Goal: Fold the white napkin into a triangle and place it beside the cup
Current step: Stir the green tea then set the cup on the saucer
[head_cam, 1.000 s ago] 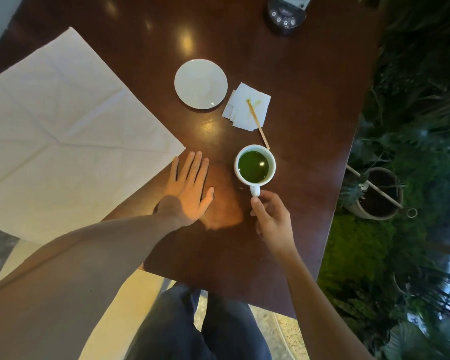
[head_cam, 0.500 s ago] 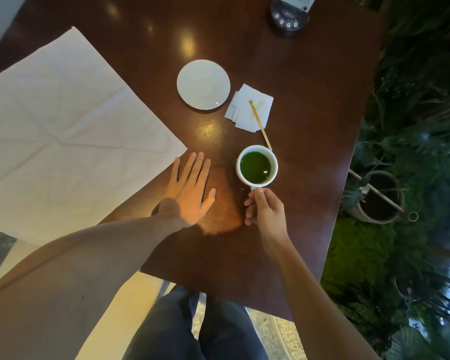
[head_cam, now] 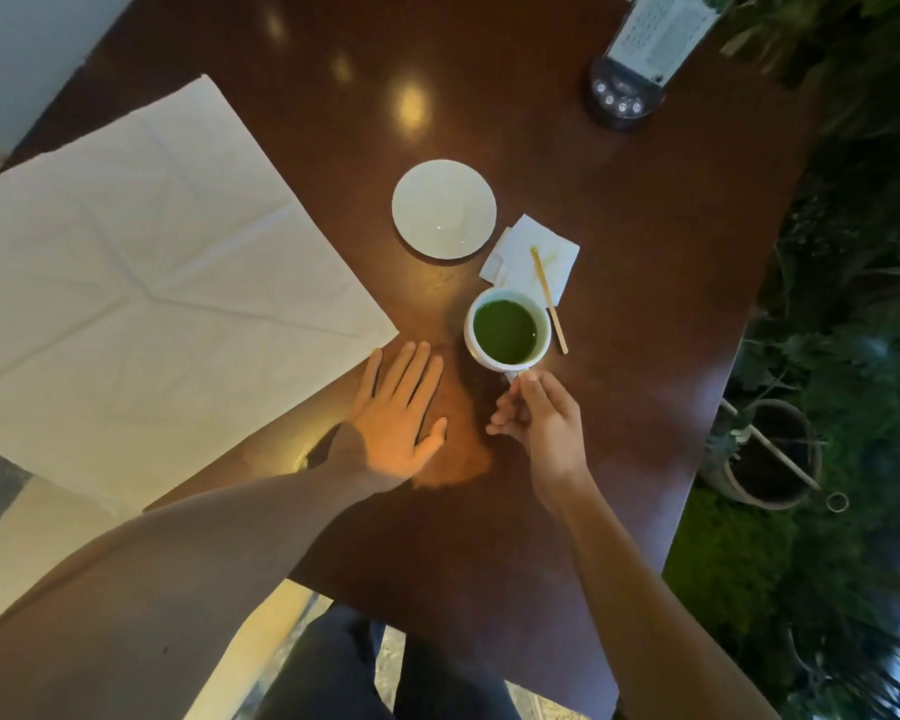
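A large white napkin lies unfolded and creased on the left part of the dark wooden table, its near corner hanging past the edge. A white cup of green drink stands right of the napkin's right corner. My left hand rests flat on the table, fingers straight, just beside that corner. My right hand pinches the cup's handle at the near side of the cup.
An empty white saucer sits behind the cup. A small folded paper napkin with a wooden stirrer lies to its right. A dark device stands at the far edge. Potted plants fill the floor right of the table.
My right hand has closed on the cup's handle and the cup has shifted slightly toward the stirrer. My left hand stays flat in place.
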